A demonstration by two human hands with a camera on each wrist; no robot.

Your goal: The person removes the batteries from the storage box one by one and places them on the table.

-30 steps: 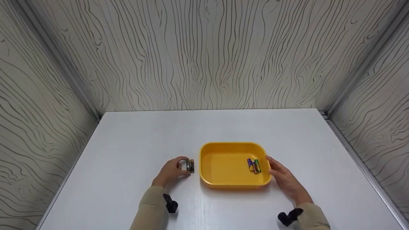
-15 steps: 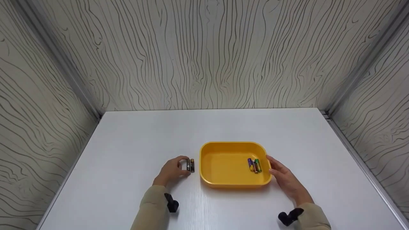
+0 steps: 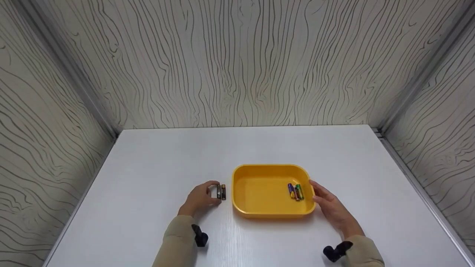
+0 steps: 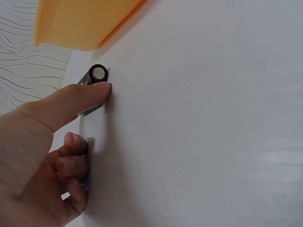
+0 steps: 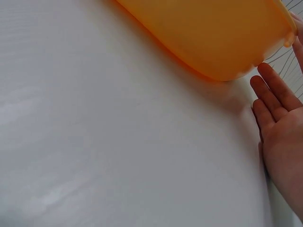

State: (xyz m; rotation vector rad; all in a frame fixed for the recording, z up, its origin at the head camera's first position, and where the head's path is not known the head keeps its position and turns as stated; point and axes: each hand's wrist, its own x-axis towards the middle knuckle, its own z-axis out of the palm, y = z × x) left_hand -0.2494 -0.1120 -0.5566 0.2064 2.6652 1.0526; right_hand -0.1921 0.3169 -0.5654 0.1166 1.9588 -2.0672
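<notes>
Two AA-type batteries lie side by side on the white table [image 3: 178, 155], left of the yellow tray [image 3: 259, 214]. The thumb and index finger of my left hand [image 3: 198, 199] bridge the ends of the nearer, dark green battery [image 3: 218, 192] and pinch it. Right beside it lies a black battery [image 3: 223, 192] with a copper-coloured end; its round flat end faces the left wrist camera. My right hand [image 3: 334, 212] touches the tray's right wall with fingers mostly straight. Inside the tray, near that wall, rest a purple battery [image 3: 291, 190], a reddish battery [image 3: 296, 193] and a green battery [image 3: 300, 192].
Wood-grain panels [image 3: 237, 66] enclose the table at the back and both sides. A grey metal rail [image 3: 423, 193] runs along the right edge. Each wrist carries a small black camera mount [image 3: 200, 236] over a beige sleeve [image 3: 174, 243].
</notes>
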